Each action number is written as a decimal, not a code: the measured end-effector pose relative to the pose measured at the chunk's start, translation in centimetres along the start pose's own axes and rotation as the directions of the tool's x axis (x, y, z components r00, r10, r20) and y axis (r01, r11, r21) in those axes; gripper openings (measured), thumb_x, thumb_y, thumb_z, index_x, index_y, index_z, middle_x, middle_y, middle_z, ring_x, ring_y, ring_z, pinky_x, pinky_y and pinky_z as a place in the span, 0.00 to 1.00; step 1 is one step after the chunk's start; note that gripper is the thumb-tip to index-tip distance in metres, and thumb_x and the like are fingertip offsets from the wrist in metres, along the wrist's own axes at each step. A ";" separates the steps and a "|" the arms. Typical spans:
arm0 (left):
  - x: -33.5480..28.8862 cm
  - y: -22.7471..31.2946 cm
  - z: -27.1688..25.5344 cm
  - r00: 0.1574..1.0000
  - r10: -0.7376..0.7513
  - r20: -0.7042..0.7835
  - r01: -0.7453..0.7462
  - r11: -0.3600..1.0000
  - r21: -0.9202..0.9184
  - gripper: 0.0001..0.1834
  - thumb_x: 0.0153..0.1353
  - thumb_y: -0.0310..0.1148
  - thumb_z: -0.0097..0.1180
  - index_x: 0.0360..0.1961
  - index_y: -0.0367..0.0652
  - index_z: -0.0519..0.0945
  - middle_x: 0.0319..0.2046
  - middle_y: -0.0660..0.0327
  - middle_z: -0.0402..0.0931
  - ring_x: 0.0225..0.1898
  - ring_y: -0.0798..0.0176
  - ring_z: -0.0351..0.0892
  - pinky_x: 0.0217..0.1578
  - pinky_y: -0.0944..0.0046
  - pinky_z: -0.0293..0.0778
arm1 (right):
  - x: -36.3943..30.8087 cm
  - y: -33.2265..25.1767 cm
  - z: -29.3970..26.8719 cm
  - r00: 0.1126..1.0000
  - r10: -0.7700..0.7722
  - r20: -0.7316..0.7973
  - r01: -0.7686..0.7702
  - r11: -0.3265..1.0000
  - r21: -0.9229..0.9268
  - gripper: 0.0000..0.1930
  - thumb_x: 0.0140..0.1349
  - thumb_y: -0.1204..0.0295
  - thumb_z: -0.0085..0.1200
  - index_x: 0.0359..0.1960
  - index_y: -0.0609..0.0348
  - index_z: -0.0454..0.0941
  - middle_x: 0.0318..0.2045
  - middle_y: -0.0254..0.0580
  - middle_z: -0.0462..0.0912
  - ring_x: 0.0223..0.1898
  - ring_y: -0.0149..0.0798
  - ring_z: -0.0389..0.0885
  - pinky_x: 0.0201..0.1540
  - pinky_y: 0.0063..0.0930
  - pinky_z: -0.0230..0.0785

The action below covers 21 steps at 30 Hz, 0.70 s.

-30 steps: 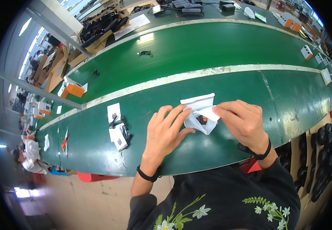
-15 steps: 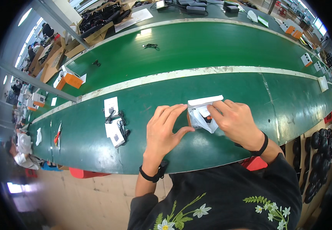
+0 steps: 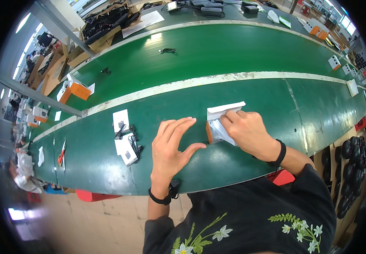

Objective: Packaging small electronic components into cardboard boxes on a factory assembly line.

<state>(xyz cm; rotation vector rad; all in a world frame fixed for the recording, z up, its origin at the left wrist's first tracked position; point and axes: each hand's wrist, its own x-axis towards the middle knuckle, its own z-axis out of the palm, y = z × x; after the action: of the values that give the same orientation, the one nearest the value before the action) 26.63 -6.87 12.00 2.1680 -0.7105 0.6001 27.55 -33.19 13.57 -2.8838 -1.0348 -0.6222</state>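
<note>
- While the left hand [image 3: 172, 144] rests flat and spread on the green belt [image 3: 242, 91], touching nothing else, the right hand [image 3: 247, 132] grips the small open box [image 3: 217, 123], fingers inside.
- Leaflets with black cables [image 3: 126, 137] lie left, clear of both.

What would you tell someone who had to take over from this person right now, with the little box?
Left hand: open, flat on the green belt, just left of the small box, not gripping it.
Right hand: fingers on the box, pressing a clear plastic bag at its open side.
The box has an orange side and its white flap stands open; it sits on the belt between the hands.
To the left lie white cards with black cables.
Done, as it looks: bag partly in the box.
Left: the flap is not yet closed.
</note>
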 end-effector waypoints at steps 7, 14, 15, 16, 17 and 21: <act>0.0 1.1 0.6 0.999 0.037 0.025 -0.037 0.999 0.006 0.36 0.42 0.40 0.89 0.55 0.42 0.90 0.55 0.57 0.91 0.51 0.48 0.86 0.52 0.52 0.83 | -0.5 -0.5 0.9 0.991 -0.009 0.137 0.014 0.999 -0.036 0.11 0.59 0.73 0.64 0.44 0.60 0.87 0.37 0.40 0.88 0.36 0.39 0.90 0.34 0.35 0.81; -1.9 1.6 1.9 0.998 -0.058 0.026 0.058 0.998 -0.008 0.32 0.45 0.39 0.89 0.53 0.43 0.92 0.59 0.55 0.87 0.51 0.50 0.85 0.47 0.53 0.83 | 4.9 6.8 -4.2 0.950 0.210 -0.230 -0.035 0.806 0.591 0.01 0.66 0.75 0.67 0.36 0.55 0.90 0.28 0.41 0.91 0.21 0.39 0.86 0.23 0.33 0.74; -2.1 1.8 2.5 0.998 -0.064 0.030 0.065 0.997 -0.047 0.31 0.46 0.38 0.89 0.53 0.45 0.92 0.58 0.56 0.87 0.50 0.51 0.84 0.44 0.54 0.82 | 7.8 8.7 -4.7 0.926 0.319 -0.203 -0.135 0.781 0.609 0.05 0.69 0.71 0.66 0.36 0.57 0.90 0.29 0.43 0.91 0.23 0.41 0.87 0.27 0.33 0.75; -2.2 2.0 3.1 0.997 -0.072 0.036 0.075 0.994 -0.083 0.30 0.46 0.38 0.89 0.53 0.46 0.92 0.56 0.57 0.86 0.50 0.52 0.84 0.41 0.55 0.81 | 10.9 11.3 -2.6 0.913 0.309 -0.265 -0.106 0.810 0.577 0.10 0.72 0.65 0.64 0.39 0.58 0.91 0.30 0.46 0.92 0.28 0.48 0.90 0.34 0.39 0.80; -2.3 2.4 4.0 0.999 -0.051 -0.019 0.050 0.996 -0.068 0.26 0.47 0.36 0.89 0.50 0.50 0.94 0.50 0.61 0.86 0.48 0.55 0.82 0.38 0.58 0.78 | 14.4 14.2 0.9 0.912 0.210 -0.352 -0.023 0.884 0.466 0.13 0.77 0.62 0.62 0.43 0.60 0.91 0.31 0.43 0.93 0.30 0.39 0.91 0.36 0.34 0.80; -3.6 3.3 5.0 0.943 0.321 0.091 -0.333 0.908 0.253 0.18 0.59 0.36 0.80 0.51 0.52 0.94 0.50 0.68 0.88 0.46 0.61 0.80 0.37 0.60 0.75 | 26.5 18.9 17.4 0.991 0.099 -0.094 -0.083 0.984 0.159 0.24 0.73 0.51 0.64 0.64 0.51 0.85 0.49 0.56 0.91 0.47 0.61 0.92 0.51 0.57 0.86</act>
<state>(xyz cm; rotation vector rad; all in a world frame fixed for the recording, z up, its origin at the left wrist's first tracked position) 22.77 -11.54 8.45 2.3303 -1.0871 0.8624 64.05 -29.25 9.63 -2.7172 -0.8902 -0.6454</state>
